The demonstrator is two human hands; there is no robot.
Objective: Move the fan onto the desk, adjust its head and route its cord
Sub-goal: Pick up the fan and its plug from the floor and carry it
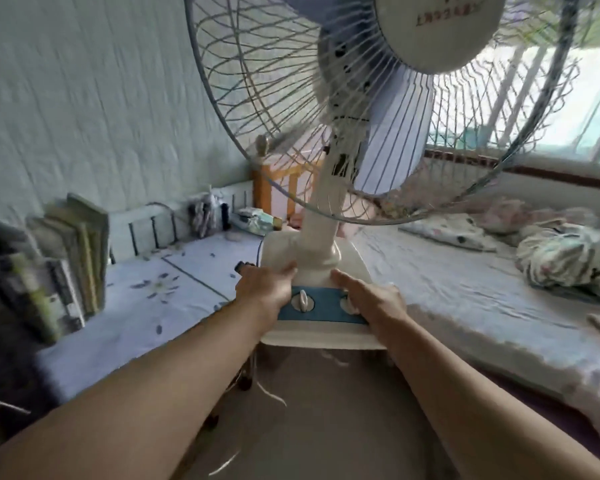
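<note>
A white table fan (pixel 321 216) with a blue control panel and two knobs fills the middle of the view, its wire cage reaching the top edge. Its base hangs in the air between the desk and the bed. My left hand (pixel 265 289) grips the left side of the base, and my right hand (pixel 373 301) grips the right side, thumb on top. The white cord (pixel 271 393) dangles below the base toward the floor. The desk (pixel 146 306), covered in a pale floral cloth, lies to the left. The whole picture is blurred by motion.
Books (pixel 66 258) stand in a row at the desk's left end. A white rack (pixel 142 230) and small items line the desk's back by the wall. A bed (pixel 465 296) with crumpled bedding is on the right, below a window. Bare floor lies underneath.
</note>
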